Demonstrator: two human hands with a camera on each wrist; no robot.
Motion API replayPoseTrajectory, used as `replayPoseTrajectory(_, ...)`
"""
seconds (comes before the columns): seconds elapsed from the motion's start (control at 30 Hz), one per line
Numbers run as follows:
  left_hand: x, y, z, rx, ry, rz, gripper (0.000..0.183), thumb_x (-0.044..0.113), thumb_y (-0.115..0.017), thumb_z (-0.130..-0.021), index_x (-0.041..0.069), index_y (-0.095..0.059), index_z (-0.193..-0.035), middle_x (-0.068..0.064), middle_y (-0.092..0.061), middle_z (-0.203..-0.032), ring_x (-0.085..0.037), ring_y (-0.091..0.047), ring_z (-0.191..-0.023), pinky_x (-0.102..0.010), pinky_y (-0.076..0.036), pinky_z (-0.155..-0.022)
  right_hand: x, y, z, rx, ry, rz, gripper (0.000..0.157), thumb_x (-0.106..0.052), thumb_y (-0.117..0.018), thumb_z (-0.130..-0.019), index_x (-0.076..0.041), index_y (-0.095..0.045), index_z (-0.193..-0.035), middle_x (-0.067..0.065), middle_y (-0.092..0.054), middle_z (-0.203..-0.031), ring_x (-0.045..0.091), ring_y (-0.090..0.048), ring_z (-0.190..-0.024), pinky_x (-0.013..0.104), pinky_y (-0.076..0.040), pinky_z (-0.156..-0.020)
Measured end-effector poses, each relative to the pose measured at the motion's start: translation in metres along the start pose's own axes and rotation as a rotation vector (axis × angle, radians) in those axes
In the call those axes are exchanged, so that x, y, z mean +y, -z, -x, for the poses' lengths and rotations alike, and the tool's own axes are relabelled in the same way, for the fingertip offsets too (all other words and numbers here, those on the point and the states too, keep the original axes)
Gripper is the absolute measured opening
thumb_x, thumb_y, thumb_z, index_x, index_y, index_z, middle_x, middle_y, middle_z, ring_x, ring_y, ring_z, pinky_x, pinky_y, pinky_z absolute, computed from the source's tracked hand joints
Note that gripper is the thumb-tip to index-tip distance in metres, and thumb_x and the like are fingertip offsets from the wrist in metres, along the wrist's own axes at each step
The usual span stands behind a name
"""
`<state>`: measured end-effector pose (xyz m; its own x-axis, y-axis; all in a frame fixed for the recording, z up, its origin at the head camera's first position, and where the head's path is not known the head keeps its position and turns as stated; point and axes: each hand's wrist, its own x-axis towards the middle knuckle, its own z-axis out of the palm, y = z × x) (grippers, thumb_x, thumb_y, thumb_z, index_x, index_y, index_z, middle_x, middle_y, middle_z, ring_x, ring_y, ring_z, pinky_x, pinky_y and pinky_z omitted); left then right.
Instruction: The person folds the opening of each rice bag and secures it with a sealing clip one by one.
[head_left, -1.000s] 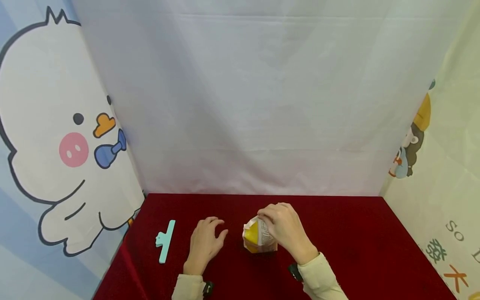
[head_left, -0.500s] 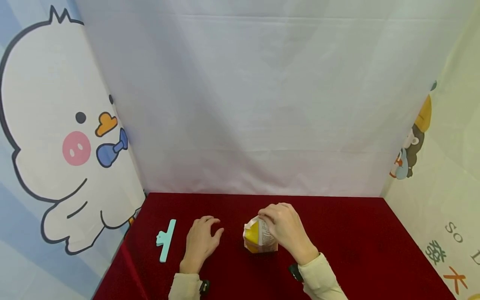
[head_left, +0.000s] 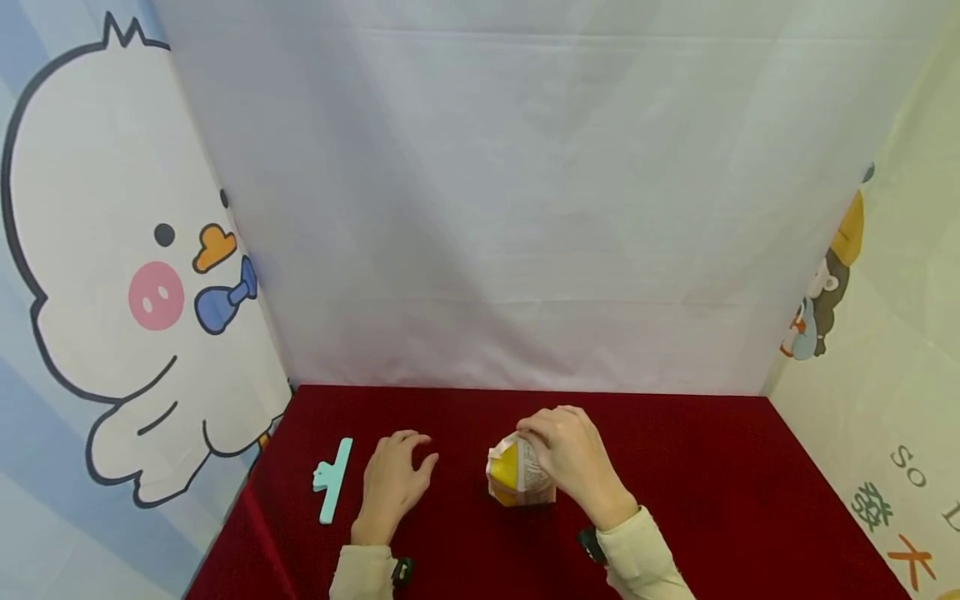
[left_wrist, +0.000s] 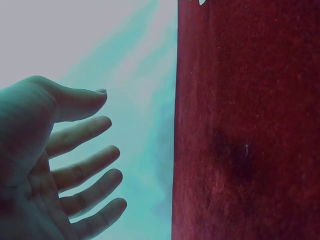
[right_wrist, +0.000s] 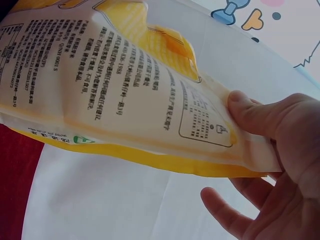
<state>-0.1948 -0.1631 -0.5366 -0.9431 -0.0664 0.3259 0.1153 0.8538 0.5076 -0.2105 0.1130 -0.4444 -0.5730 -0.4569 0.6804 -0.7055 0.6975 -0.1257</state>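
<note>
A yellow and white plastic food bag (head_left: 519,477) stands on the red cloth, right of the middle in the head view. My right hand (head_left: 572,458) pinches its top edge between thumb and fingers. The right wrist view shows the printed back of the bag (right_wrist: 135,85), with the thumb pressed on its gathered end. My left hand (head_left: 392,482) is to the left of the bag, fingers spread and relaxed, holding nothing. To the left of that hand lies a light teal sealing clip (head_left: 333,482), a long bar with a small grip on its side.
The table wears a dark red cloth (head_left: 690,475). A white curtain (head_left: 525,208) rises along its back edge. Printed side curtains stand at left and right, the left one with a large cartoon duck (head_left: 97,250).
My left hand has moved a little to the left, away from the bag and towards the clip. The right hand and the bag stay in place.
</note>
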Motion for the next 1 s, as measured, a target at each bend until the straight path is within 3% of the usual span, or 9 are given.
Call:
replayPoseTrajectory(0.27, 0.000, -0.002, 0.002, -0.029, 0.005, -0.001, 0.033, 0.028, -0.076, -0.099, 0.010, -0.077, -0.127, -0.015, -0.070, -0.137, -0.039, -0.063, -0.127, -0.056, -0.056, -0.100, 0.000, -0.001, 0.002, -0.002, -0.004, 0.005, 0.013, -0.010, -0.092, -0.082, -0.017, -0.084, -0.090, -0.007, -0.080, -0.085, 0.012, -0.075, -0.078, 0.044, -0.061, -0.089)
replayPoseTrajectory(1.0, -0.021, 0.006, -0.001, -0.016, 0.036, -0.035, 0.034, 0.029, -0.075, -0.100, 0.010, -0.076, -0.128, -0.016, -0.069, -0.139, -0.041, -0.062, -0.127, -0.056, -0.056, -0.100, 0.001, -0.001, 0.002, 0.003, -0.010, -0.007, 0.013, -0.010, -0.092, -0.082, -0.017, -0.084, -0.091, -0.007, -0.080, -0.086, 0.012, -0.075, -0.078, 0.045, -0.061, -0.090)
